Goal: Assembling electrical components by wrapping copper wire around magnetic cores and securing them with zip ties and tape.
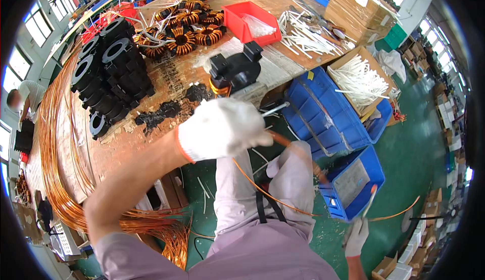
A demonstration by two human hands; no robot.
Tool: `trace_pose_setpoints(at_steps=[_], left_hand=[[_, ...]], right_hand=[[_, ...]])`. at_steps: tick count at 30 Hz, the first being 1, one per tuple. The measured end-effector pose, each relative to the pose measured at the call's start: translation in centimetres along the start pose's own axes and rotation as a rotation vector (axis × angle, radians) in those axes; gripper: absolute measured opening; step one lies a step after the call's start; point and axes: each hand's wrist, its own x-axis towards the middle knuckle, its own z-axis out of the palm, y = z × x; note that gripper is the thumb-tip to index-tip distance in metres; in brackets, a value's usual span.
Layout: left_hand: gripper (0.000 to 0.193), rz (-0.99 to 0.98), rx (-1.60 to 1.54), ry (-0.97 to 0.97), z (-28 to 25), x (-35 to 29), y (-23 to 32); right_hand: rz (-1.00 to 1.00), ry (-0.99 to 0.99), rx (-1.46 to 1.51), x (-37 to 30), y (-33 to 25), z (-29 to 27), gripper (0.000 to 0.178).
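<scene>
My left hand [220, 128], in a white glove, is closed just below a black ring core [241, 72] at the table's near edge. Copper turns [220, 89] wrap the core's lower left part. From the left fingertips a motion-blurred copper wire [303, 156] runs down to the right. Another length of copper wire [262, 194] curves across my lap from under the glove. Low at the right, my right hand [356, 237], also gloved, is closed around a thin pale rod with an orange tip [372, 195]. A copper wire end [399, 214] sticks out beside that hand.
Stacked black ring cores [113, 63] and copper-wound rings [182, 40] stand on the wooden table [172, 83]. A red bin [252, 22], white tubes [308, 32] and blue crates [323, 108] lie farther right. Long copper wires [55, 169] hang over the left edge. Another person [33, 95] is far left.
</scene>
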Motion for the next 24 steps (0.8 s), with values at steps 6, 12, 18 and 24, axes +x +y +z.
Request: trace_pose_setpoints(at_steps=[6, 12, 18, 24], left_hand=[[0.049, -1.055, -0.969, 1.014, -2.9, 1.1, -7.3], [0.052, -1.106, -1.198, 0.779, -0.5, 2.7, -20.3], [0.073, -0.961, -0.291, -0.068, -0.8, 11.0, -23.7], [0.061, -0.410, 0.166, -0.264, 4.7, 20.9, -17.4]], right_hand=[[-0.599, -0.776, -0.199, 2.8, -19.6, 14.5, 0.020], [-0.228, -0.917, 0.053, 8.4, -32.0, 28.0, 0.027], [-1.174, -0.763, -0.533, 10.9, -27.6, 22.7, 0.024], [-0.223, -0.731, -0.474, -0.5, -3.1, 5.0, 0.016]])
